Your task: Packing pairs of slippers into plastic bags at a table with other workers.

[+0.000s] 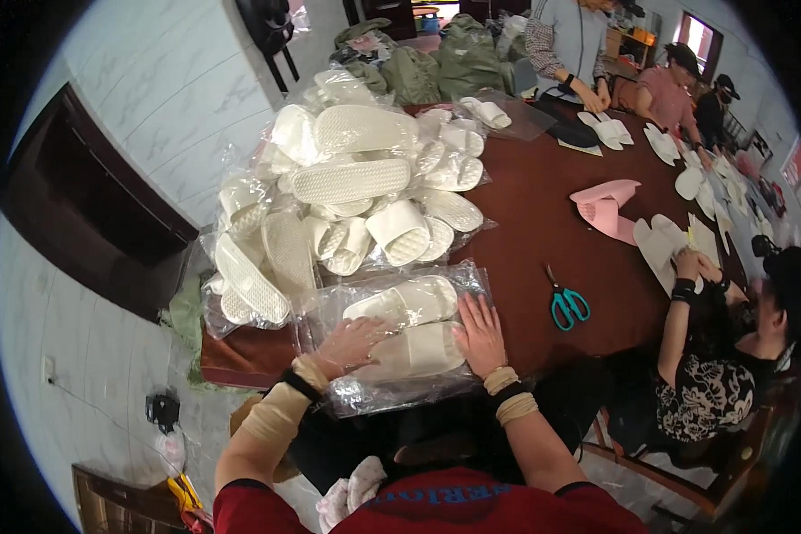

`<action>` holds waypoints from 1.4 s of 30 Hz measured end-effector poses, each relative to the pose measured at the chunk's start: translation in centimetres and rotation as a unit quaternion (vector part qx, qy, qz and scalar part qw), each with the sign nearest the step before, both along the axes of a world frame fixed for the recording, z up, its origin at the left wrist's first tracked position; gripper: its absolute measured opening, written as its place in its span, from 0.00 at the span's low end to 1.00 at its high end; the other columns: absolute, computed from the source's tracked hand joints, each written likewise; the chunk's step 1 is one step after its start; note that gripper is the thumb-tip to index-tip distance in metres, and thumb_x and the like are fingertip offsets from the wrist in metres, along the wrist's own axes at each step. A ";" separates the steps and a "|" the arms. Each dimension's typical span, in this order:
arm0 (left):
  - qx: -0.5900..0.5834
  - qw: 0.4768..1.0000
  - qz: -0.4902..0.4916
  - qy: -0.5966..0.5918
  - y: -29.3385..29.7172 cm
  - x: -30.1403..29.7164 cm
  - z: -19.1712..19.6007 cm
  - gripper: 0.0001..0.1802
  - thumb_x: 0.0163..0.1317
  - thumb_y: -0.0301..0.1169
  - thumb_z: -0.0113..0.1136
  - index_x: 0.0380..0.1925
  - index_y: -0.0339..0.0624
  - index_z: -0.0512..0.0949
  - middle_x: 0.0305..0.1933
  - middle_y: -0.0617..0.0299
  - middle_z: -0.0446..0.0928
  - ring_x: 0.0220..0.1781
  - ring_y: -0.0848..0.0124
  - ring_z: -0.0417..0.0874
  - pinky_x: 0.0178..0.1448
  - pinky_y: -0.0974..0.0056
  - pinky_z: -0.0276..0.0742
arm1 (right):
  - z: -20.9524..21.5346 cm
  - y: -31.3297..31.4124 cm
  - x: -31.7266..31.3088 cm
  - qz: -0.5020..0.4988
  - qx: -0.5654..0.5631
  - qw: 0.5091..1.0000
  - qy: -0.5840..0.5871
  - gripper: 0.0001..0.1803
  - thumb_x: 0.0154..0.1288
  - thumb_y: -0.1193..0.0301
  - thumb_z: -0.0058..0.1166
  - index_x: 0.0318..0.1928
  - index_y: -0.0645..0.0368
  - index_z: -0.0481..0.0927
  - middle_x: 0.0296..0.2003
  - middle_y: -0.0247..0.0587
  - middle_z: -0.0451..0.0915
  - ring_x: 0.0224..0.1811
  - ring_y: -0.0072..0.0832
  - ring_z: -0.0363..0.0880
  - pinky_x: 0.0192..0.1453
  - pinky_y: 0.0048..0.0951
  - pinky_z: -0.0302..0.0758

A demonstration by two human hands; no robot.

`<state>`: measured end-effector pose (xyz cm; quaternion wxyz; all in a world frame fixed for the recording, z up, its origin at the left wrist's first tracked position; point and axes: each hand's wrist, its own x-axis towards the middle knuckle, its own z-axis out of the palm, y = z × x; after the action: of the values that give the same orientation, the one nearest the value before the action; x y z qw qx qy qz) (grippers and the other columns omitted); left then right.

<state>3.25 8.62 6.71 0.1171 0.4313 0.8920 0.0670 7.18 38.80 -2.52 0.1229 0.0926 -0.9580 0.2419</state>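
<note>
On the table point(534, 200), both hands point(349, 347) point(482, 343) lie palm-down on bagged slippers point(423, 349), fingers point(483, 311) spread, seemingly empty.

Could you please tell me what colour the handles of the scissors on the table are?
The scissors' handles are teal, seen best in the head view.

From my remote seat I see a brown-covered table point(534, 231) carrying teal-handled scissors point(558, 292); left of them lies a clear-bagged pair of cream slippers point(423, 348), farther left-beyond a heap of bagged, textured cream slippers point(351, 182), right-beyond smooth pink slippers point(603, 212).

White slippers point(418, 301); side by side
</note>
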 end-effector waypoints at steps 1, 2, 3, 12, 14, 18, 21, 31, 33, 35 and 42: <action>0.044 0.999 0.007 -0.007 1.0 -1.0 -1.4 0.37 0.55 0.40 0.66 0.65 0.49 0.66 0.67 0.54 0.66 0.71 0.55 0.62 0.71 0.46 0.59 | 0.2 -0.2 0.1 -0.003 -0.001 1.000 0.000 0.33 0.72 0.55 0.43 0.72 0.56 0.60 0.73 0.42 0.56 0.77 0.44 0.49 0.78 0.51 0.47; 0.088 0.996 0.012 -0.015 2.0 -1.8 -2.9 0.38 0.54 0.39 0.66 0.65 0.48 0.65 0.68 0.55 0.65 0.72 0.55 0.62 0.72 0.43 0.57 | 0.5 -0.2 0.2 0.001 0.003 1.000 -0.001 0.32 0.72 0.55 0.43 0.72 0.56 0.60 0.73 0.42 0.57 0.76 0.44 0.50 0.78 0.51 0.47; 0.087 0.996 0.007 -0.016 3.1 -2.1 -4.3 0.38 0.54 0.39 0.66 0.65 0.48 0.65 0.68 0.55 0.65 0.72 0.55 0.62 0.72 0.43 0.57 | 0.7 -0.1 0.3 0.003 0.006 1.000 -0.001 0.32 0.72 0.56 0.43 0.71 0.55 0.61 0.73 0.42 0.57 0.76 0.44 0.50 0.77 0.51 0.47; 0.205 0.969 0.058 0.128 7.1 -1.0 -7.9 0.20 0.48 0.23 0.58 0.45 0.44 0.77 0.58 0.55 0.74 0.74 0.49 0.60 0.75 0.30 0.36 | 0.5 2.1 0.5 -0.072 -0.521 0.849 -0.039 0.21 0.76 0.65 0.42 0.61 0.64 0.73 0.57 0.46 0.77 0.62 0.32 0.73 0.69 0.31 0.62; 0.212 0.969 0.050 0.117 7.6 -0.7 -7.9 0.20 0.48 0.23 0.58 0.45 0.44 0.77 0.58 0.54 0.74 0.74 0.48 0.59 0.75 0.30 0.35 | 0.9 2.8 -0.3 -0.064 -0.520 0.850 -0.055 0.21 0.76 0.64 0.42 0.60 0.64 0.74 0.54 0.45 0.79 0.59 0.29 0.75 0.66 0.30 0.65; 0.239 0.965 0.073 0.083 8.1 -0.6 -8.1 0.22 0.48 0.23 0.57 0.48 0.43 0.77 0.60 0.52 0.73 0.76 0.47 0.56 0.75 0.30 0.33 | 2.5 3.2 -1.3 -0.146 -0.336 0.930 -0.043 0.16 0.74 0.63 0.46 0.47 0.63 0.79 0.42 0.45 0.83 0.48 0.35 0.81 0.52 0.34 0.75; 0.264 0.958 0.082 0.080 8.4 -0.4 -7.2 0.25 0.49 0.23 0.56 0.52 0.42 0.76 0.63 0.51 0.72 0.76 0.47 0.56 0.75 0.30 0.33 | 2.8 2.7 -0.6 -0.197 -0.154 0.968 -0.032 0.14 0.71 0.61 0.50 0.39 0.61 0.78 0.37 0.48 0.83 0.43 0.44 0.81 0.44 0.39 0.76; 0.235 0.962 0.110 0.088 8.2 -1.4 -9.4 0.22 0.58 0.26 0.54 0.56 0.45 0.75 0.63 0.55 0.72 0.75 0.49 0.59 0.75 0.32 0.34 | 3.3 1.9 3.3 -0.220 -0.182 0.958 -0.015 0.11 0.70 0.63 0.50 0.44 0.58 0.74 0.40 0.53 0.81 0.41 0.51 0.80 0.41 0.46 0.75; 0.258 0.955 0.112 0.092 8.4 -1.0 -9.4 0.21 0.58 0.27 0.54 0.54 0.45 0.76 0.62 0.56 0.73 0.75 0.49 0.59 0.75 0.32 0.35 | 6.1 0.6 2.2 -0.125 -0.221 0.956 0.146 0.15 0.70 0.65 0.49 0.52 0.60 0.74 0.50 0.54 0.77 0.50 0.50 0.77 0.50 0.42 0.74; 0.235 0.962 0.101 0.097 8.1 -1.0 -8.9 0.22 0.57 0.28 0.54 0.54 0.45 0.76 0.62 0.56 0.73 0.75 0.49 0.59 0.75 0.32 0.35 | 4.5 0.2 1.2 -0.051 -0.263 0.959 0.095 0.25 0.70 0.62 0.49 0.63 0.59 0.69 0.58 0.55 0.73 0.62 0.50 0.70 0.64 0.44 0.67; 0.137 0.981 0.115 0.073 1.9 -0.9 -7.5 0.23 0.57 0.30 0.53 0.55 0.49 0.77 0.66 0.58 0.72 0.76 0.55 0.59 0.75 0.33 0.35 | -1.2 0.7 -0.6 -0.066 0.049 0.997 0.010 0.35 0.72 0.50 0.44 0.73 0.51 0.58 0.72 0.50 0.57 0.76 0.52 0.48 0.76 0.54 0.47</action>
<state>2.32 10.55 -0.81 -0.0169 0.3418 0.9242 0.1698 6.60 39.46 -3.76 0.1430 0.0376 -0.9715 0.1853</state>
